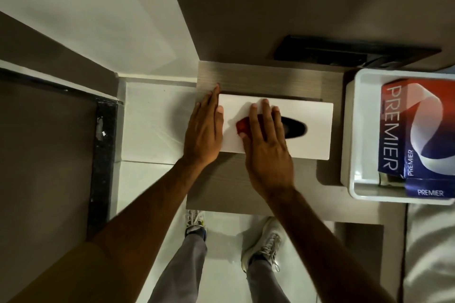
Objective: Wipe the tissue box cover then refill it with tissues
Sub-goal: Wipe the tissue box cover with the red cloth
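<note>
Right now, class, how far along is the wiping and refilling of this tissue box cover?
Done: nothing looks finished yet. In hand: the wiping. The right hand presses a red cloth on the white tissue box cover, while the left hand steadies its end. Left: the refill. The Premier tissue packs lie in the white tray, and no tissue shows in the cover's dark slot.

right hand (pixel 267 145): pressing red cloth (pixel 242 125) on cover (pixel 310 135) | left hand (pixel 203 133): touching cover
</note>
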Tool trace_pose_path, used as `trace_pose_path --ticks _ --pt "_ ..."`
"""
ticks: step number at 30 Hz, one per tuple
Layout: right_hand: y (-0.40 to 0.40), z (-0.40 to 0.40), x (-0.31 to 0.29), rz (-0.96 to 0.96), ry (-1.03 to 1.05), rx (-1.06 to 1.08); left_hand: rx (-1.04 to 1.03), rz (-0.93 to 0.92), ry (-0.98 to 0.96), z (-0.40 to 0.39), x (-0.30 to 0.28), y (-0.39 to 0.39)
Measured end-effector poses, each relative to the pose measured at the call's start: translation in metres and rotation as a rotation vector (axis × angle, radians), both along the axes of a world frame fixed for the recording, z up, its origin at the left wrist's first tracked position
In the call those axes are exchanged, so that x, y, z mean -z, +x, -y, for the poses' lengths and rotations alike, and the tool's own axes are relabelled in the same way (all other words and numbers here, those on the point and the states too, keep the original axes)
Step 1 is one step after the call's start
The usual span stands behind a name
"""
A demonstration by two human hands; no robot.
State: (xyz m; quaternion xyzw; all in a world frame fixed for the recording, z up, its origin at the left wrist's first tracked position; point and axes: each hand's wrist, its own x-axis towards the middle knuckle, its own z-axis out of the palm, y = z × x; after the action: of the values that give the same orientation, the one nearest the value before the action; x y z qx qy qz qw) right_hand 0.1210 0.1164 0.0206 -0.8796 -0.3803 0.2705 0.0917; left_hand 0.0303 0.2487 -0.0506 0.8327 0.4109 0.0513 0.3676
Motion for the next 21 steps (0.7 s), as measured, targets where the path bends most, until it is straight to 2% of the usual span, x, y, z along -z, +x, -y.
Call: trace_pose_path --ticks 2,6,9,12,14,19,21 --pt "-0.017 -0.001 0.005 0.031 0.06 0.02 0.015 0.026 0.0 -0.001 0.002 -0.001" --pt "-0.028 0.052 0.01 0.093 0.064 -0.181 0.041 0.081 0.016 -0.004 0.001 -0.001" --pt "-0.01 0.077 0.009 0.06 0.043 0.0 0.085 0.101 0.076 -0.004 0.0 -0.001" --pt "-0.006 0.06 0.009 0.042 0.064 0.209 0.119 0.024 0.123 -0.006 -0.001 -0.001" --pt "-0.016 0.041 0.009 0.055 0.071 0.249 0.133 -0.066 0.17 -0.007 -0.002 -0.001" --pt "-0.015 0.06 0.007 0.022 0.021 0.012 0.168 -0.185 0.218 -0.004 -0.007 -0.004" --pt "0.001 0.076 0.003 0.023 0.03 0.091 0.154 -0.194 0.213 -0.001 -0.009 -0.004"
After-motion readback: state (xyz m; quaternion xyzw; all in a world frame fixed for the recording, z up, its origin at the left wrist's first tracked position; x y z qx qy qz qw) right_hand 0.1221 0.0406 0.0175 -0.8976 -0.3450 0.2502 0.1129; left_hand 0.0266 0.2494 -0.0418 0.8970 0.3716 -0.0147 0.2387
